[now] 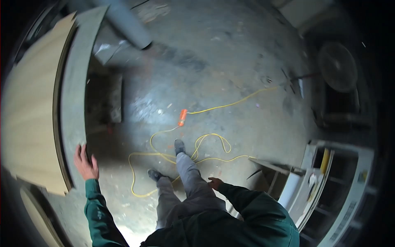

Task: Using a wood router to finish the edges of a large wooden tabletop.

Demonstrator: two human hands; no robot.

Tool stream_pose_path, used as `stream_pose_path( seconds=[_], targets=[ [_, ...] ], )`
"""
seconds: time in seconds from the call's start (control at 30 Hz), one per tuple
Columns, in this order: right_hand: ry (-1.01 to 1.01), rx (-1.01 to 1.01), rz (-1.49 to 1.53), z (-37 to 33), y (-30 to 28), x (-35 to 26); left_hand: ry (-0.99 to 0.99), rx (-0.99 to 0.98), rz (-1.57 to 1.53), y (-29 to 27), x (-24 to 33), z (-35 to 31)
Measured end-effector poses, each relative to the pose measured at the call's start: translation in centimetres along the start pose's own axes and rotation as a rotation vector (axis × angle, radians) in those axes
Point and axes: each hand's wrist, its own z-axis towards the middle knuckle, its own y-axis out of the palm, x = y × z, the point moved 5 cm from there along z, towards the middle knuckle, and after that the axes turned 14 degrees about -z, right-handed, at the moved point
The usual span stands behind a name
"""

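Note:
My left hand (86, 164) is open, its fingers spread at the edge of a long grey-green work surface (74, 94). The fingertips appear to touch that edge. On the surface lies a large pale wooden panel (31, 103) with a dark edge, to the left of the hand. Beside my right thigh hangs my right hand (214, 183), small in view, its fingers slightly apart and nothing visible in it. Both arms wear dark green sleeves.
A yellow cord (224, 106) loops over the concrete floor around my feet, with an orange connector block (182, 117) on it. A grey cylinder (131, 26) lies at the far left. Right of me stand a rack with boards (317, 181) and a round fan (338, 66).

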Motion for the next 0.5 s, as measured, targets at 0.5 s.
stream_pose_path(
  seconds=[0.5],
  targets=[
    [0.136, 0.709, 0.44, -14.2, 7.1, 12.4, 0.403, -0.002, 0.143, 6.7, 11.8, -1.7]
  ],
)
